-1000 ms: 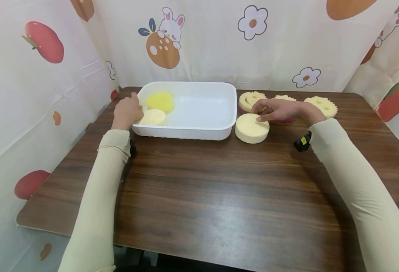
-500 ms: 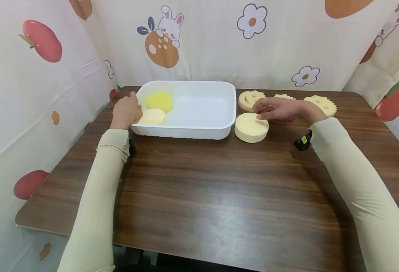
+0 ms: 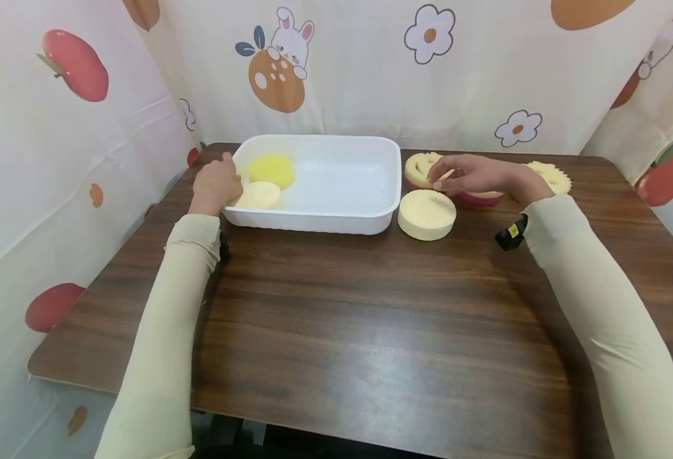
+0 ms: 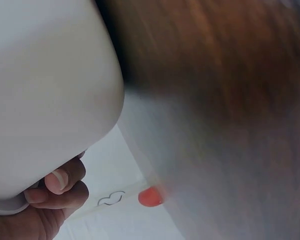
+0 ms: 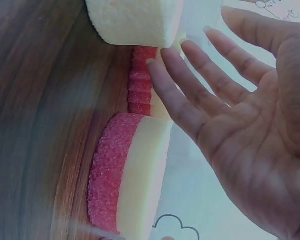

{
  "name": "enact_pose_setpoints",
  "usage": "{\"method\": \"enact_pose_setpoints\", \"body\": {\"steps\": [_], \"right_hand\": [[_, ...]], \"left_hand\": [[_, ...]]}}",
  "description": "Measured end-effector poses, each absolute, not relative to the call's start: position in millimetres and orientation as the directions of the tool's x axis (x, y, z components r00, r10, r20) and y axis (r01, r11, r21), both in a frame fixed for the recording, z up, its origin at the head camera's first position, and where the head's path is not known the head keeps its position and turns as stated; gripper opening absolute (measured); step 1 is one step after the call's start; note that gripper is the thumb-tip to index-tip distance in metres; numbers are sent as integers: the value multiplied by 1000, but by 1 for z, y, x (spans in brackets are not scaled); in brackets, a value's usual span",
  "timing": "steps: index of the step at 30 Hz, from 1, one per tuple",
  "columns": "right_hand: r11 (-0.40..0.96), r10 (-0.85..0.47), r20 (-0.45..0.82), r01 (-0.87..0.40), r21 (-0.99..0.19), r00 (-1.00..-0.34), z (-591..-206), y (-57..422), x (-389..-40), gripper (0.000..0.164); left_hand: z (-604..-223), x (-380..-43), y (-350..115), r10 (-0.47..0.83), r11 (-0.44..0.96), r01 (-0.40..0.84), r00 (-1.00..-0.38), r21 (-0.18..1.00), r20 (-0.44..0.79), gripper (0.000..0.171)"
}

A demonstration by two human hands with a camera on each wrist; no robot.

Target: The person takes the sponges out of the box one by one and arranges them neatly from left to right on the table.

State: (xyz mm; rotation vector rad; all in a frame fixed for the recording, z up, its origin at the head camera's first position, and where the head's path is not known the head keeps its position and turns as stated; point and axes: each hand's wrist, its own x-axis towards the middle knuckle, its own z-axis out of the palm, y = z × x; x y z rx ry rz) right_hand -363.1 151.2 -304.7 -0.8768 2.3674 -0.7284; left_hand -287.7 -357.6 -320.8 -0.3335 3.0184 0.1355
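Note:
My left hand [image 3: 215, 186] grips the left end of a white plastic tub [image 3: 313, 223], fingers curled at its rim in the left wrist view. Inside the tub lie a yellow sponge [image 3: 271, 171] and a round cream sponge [image 3: 260, 196]. Just right of the tub, a thick round cream sponge [image 3: 426, 215] rests on the table. My right hand [image 3: 482, 175] hovers behind and above it, holding nothing; its fingers [image 5: 185, 100] are extended in the right wrist view. Behind the round sponge is a smiley-face sponge [image 3: 418, 167] with a scalloped edge and pinkish-red underside.
A cream-and-pink sponge [image 3: 482, 198] sits partly hidden under the right hand. Farther right lies another scalloped cream sponge [image 3: 551, 176]. The brown wooden table [image 3: 342, 319] meets a patterned curtain [image 3: 359, 83] at the back and sides.
My right hand has lifted off the round cream sponge and moved slightly up and back, fingers loosened. The left hand and tub stay where they were.

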Motion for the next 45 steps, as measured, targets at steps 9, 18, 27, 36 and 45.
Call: {"method": "enact_pose_setpoints", "body": {"steps": [9, 18, 27, 36, 45], "right_hand": [[639, -671, -247, -377, -670, -699, -300, 147, -371, 45], [627, -621, -168, -355, -693, -766, -297, 141, -374, 45], [586, -574, -26, -388, -712, -818, -295, 131, -380, 36], [611, -524, 53, -418, -672, -850, -290, 126, -382, 33], [635, -516, 59, -427, -643, -855, -290, 123, -381, 42]], "left_hand": [[-318, -287, -357, -228, 967, -238, -967, 85, -119, 65], [-319, -287, -354, -220, 969, -230, -969, 89, -115, 65], [-321, -289, -357, -231, 967, -243, -965, 82, -127, 64], [-316, -290, -354, -235, 966, -247, -963, 82, -128, 66], [-317, -288, -353, -229, 968, -240, -965, 77, -128, 66]]}}
